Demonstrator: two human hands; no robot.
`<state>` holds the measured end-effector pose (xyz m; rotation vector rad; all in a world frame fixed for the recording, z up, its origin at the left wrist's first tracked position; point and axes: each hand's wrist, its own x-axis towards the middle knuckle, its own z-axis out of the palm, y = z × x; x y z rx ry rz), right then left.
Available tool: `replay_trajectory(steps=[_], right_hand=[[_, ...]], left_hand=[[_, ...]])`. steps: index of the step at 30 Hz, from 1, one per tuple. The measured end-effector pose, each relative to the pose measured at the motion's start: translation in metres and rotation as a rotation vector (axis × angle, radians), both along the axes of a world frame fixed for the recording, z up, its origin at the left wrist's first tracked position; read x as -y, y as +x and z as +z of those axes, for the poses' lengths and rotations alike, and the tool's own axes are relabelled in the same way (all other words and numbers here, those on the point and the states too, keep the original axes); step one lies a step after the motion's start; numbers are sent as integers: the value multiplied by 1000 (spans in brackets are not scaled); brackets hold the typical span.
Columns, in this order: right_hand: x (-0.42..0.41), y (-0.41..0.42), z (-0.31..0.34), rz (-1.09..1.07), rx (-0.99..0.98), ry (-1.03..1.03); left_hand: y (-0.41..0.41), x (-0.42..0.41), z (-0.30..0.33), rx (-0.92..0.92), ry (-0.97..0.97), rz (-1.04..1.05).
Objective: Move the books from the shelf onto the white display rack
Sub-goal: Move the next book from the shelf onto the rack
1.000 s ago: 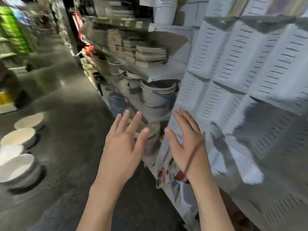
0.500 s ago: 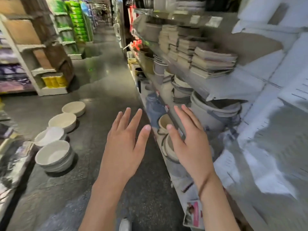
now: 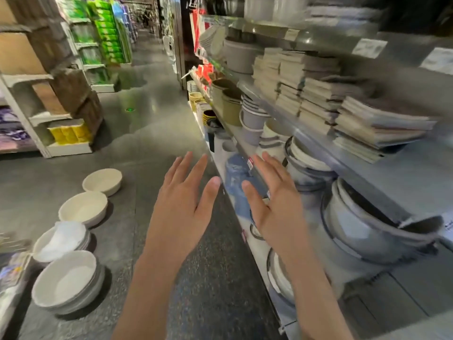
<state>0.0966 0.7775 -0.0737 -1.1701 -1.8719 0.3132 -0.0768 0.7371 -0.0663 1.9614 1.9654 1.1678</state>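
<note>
Several stacks of thin books (image 3: 318, 94) lie flat on a grey metal shelf (image 3: 382, 173) at the upper right; the nearest stack (image 3: 377, 128) sits at the shelf's end. My left hand (image 3: 186, 204) and my right hand (image 3: 277, 204) are both raised in front of me with fingers straight and spread, holding nothing. They hang in the air below and left of the books, apart from the shelf. The white display rack is out of view.
Buckets and basins (image 3: 367, 229) fill the lower shelves under the books. Several stacked bowls (image 3: 68, 280) stand on the aisle floor at left. More shelving (image 3: 49, 106) lines the left side. The dark aisle floor (image 3: 152, 133) runs ahead between them.
The view has swung left, away from the white slotted rack panels, toward the aisle and the book shelf. Both hands stay raised and empty, and the books now appear closer.
</note>
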Motion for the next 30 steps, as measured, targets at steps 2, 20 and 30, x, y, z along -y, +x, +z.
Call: replay_trajectory(steps=[2, 20, 30], right_hand=[[-31, -15, -2, -6, 3, -32], [-428, -181, -5, 95, -86, 16], [-587, -233, -5, 43, -23, -66]], left_hand=[[-15, -31, -3, 7, -2, -17], [-168, -397, 0, -40, -10, 123], [-225, -565, -14, 23, -52, 74]])
